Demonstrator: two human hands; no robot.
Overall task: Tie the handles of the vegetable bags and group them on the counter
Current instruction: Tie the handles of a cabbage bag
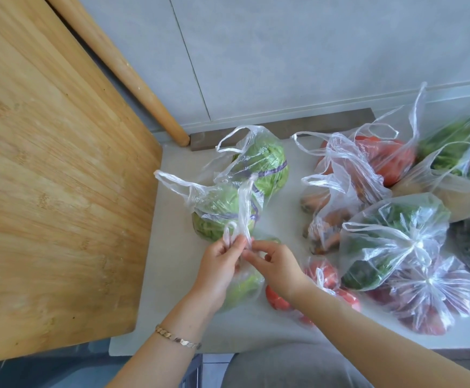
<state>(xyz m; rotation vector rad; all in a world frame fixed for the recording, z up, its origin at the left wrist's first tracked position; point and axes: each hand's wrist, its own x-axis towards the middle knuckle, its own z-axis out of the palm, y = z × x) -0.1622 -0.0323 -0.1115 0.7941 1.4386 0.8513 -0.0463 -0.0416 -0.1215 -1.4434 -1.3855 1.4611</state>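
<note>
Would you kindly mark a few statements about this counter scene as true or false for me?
1. The left hand and the right hand both pinch clear bag handles. True.
2. The bracelet sits on the right wrist. False: it is on the left wrist.
3. The carrot bag is knotted shut. False: its handles hang loose and open.
4. The leafy greens bag is tied at the top. True.
5. The cutting board stands to the right of the bags. False: it is on their left.
</note>
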